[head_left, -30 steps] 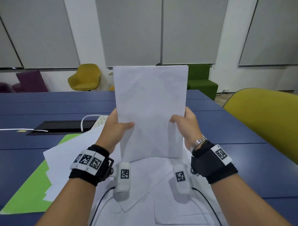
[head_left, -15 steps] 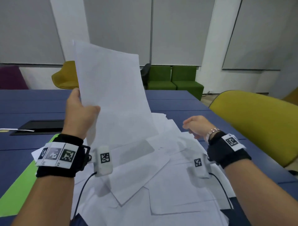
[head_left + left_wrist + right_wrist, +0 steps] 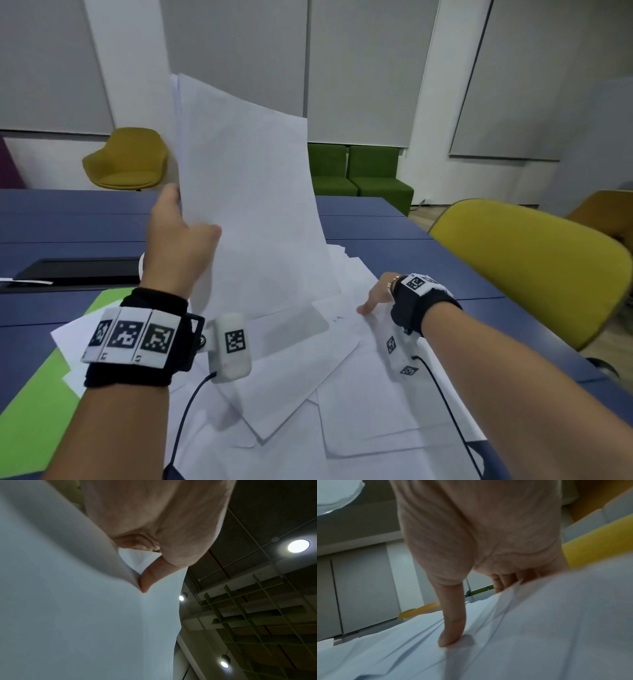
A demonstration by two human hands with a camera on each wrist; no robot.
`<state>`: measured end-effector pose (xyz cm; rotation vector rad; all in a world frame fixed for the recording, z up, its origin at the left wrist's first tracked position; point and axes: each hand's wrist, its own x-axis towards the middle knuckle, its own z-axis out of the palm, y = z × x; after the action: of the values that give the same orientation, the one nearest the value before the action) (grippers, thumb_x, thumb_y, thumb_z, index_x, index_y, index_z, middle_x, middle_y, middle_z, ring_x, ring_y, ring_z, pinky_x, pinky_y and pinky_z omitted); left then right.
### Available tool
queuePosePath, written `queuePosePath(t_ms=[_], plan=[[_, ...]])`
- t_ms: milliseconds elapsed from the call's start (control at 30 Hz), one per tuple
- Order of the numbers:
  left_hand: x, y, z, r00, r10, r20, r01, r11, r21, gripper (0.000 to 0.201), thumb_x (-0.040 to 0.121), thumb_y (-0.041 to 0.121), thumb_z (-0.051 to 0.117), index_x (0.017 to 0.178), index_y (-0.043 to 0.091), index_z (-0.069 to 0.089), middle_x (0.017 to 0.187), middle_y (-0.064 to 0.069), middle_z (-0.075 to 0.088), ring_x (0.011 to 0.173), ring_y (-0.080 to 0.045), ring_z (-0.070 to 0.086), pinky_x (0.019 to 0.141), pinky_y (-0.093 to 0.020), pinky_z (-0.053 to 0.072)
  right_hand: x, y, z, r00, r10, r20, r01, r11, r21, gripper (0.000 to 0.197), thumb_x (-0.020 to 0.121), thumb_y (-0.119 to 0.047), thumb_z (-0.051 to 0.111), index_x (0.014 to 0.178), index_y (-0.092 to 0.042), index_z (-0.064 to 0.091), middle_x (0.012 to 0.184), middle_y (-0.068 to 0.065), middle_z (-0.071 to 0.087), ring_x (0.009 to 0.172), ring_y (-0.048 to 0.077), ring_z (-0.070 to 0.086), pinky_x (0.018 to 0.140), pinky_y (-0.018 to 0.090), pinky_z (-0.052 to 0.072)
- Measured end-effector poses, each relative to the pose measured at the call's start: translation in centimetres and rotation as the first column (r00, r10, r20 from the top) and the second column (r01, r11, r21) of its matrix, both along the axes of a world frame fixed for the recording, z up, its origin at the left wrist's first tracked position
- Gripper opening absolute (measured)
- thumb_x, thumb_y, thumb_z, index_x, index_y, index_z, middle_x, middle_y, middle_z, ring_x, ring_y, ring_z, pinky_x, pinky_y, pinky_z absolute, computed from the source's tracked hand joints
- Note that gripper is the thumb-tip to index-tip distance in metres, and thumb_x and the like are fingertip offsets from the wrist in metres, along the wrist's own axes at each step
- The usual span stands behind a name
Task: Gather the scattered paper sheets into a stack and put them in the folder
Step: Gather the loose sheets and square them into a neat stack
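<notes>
Several thin white sheets [image 3: 246, 192] pinched upright by left hand [image 3: 178, 246] fingers, right hand [image 3: 375, 296] thumb pressing loose flat paper pile [image 3: 359, 404]

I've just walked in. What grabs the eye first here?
A raised stack of white sheets, gripped upright by the left hand at centre. Below it, loose sheets sprawl over the blue table, the right hand touching them. A green folder peeks out at left.
</notes>
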<state>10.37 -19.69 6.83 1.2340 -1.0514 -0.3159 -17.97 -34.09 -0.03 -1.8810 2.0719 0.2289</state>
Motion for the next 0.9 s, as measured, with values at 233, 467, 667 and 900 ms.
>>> queuePosePath(t_ms=[233, 467, 667, 900], plan=[[0.2, 0.1, 0.1, 1.0, 0.014, 0.007, -0.014, 0.999, 0.031, 0.047, 0.077, -0.011, 0.063, 0.109, 0.022, 0.059, 0.104, 0.007, 0.07, 0.102, -0.025, 0.069, 0.094, -0.052, 0.057, -0.1, -0.7, 0.0, 0.989, -0.06, 0.133, 0.098, 0.95, -0.298, 0.029, 0.082, -0.018, 0.078, 0.073, -0.008, 0.052, 0.072, 0.007, 0.057, 0.078, 0.031, 0.059, 0.065, 0.033, 0.048], [0.5, 0.6, 0.1, 0.999, 0.038, 0.027, -0.04, 0.997, 0.061, 0.045, 0.077, -0.007, 0.064, 0.104, 0.029, 0.059, 0.101, 0.013, 0.07, 0.1, -0.025, 0.069, 0.094, -0.053, 0.056, -3.6, -1.2, 2.2, 0.971, -0.069, 0.228, 0.174, 0.858, -0.483, 0.026, 0.083, -0.004, 0.058, 0.063, -0.01, 0.042, 0.066, 0.007, 0.048, 0.059, 0.025, 0.045, 0.053, 0.027, 0.036], [0.0, 0.8, 0.1, 0.998, 0.032, 0.047, -0.037, 0.994, 0.107, 0.048, 0.076, 0.0, 0.063, 0.108, 0.036, 0.058, 0.103, 0.015, 0.07, 0.101, -0.025, 0.068, 0.094, -0.055, 0.056, -6.7, -0.5, 4.0, 0.961, 0.016, 0.276, 0.133, 0.85, -0.51, 0.02, 0.086, -0.012, 0.065, 0.07, -0.016, 0.055, 0.076, 0.006, 0.055, 0.074, 0.027, 0.052, 0.056, 0.026, 0.037], [-0.3, 0.8, 0.1, 0.996, 0.049, 0.08, -0.058, 0.992, 0.116, 0.046, 0.068, 0.01, 0.061, 0.104, 0.038, 0.057, 0.104, 0.011, 0.07, 0.099, -0.028, 0.069, 0.089, -0.058, 0.057, -8.5, 1.4, 6.6, 0.916, 0.082, 0.392, 0.214, 0.727, -0.653, 0.022, 0.093, -0.006, 0.057, 0.104, 0.006, 0.072, 0.104, 0.025, 0.07, 0.101, 0.042, 0.064, 0.081, 0.041, 0.055]])
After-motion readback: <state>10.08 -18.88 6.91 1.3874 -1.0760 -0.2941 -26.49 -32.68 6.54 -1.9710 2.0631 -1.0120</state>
